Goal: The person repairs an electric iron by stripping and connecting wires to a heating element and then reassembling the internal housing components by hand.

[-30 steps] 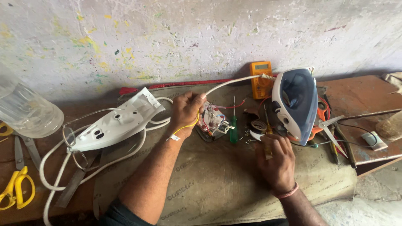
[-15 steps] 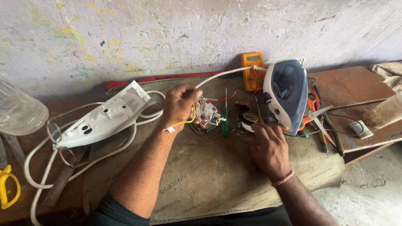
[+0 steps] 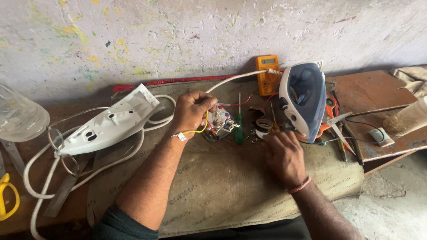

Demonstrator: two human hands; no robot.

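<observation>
My left hand (image 3: 192, 112) grips a yellow wire (image 3: 200, 130) that runs into a small wired part (image 3: 220, 124) lying on the brown sackcloth (image 3: 231, 186). Just right of that part lies a green-handled screwdriver (image 3: 239, 126). My right hand (image 3: 284, 156) rests palm down on the cloth, fingertips by small loose pieces and a tape roll (image 3: 264, 123); whether it pinches anything is hidden. A blue and white iron housing (image 3: 304, 98) stands tilted beyond my right hand. A white iron cover (image 3: 109, 126) lies to the left with its white cord (image 3: 40, 178).
An orange multimeter (image 3: 268, 73) leans on the painted wall. A clear plastic jar (image 3: 20, 116) and yellow-handled scissors (image 3: 9, 200) are at far left. Tools, an orange-handled cutter (image 3: 330, 109) and a bottle (image 3: 407, 118) crowd the rusty bench at right. The bench edge drops off at lower right.
The view has shifted left and down relative to the bench. My left hand keeps its hold on the yellow wire. My right hand has moved slightly away from the iron housing onto the cloth.
</observation>
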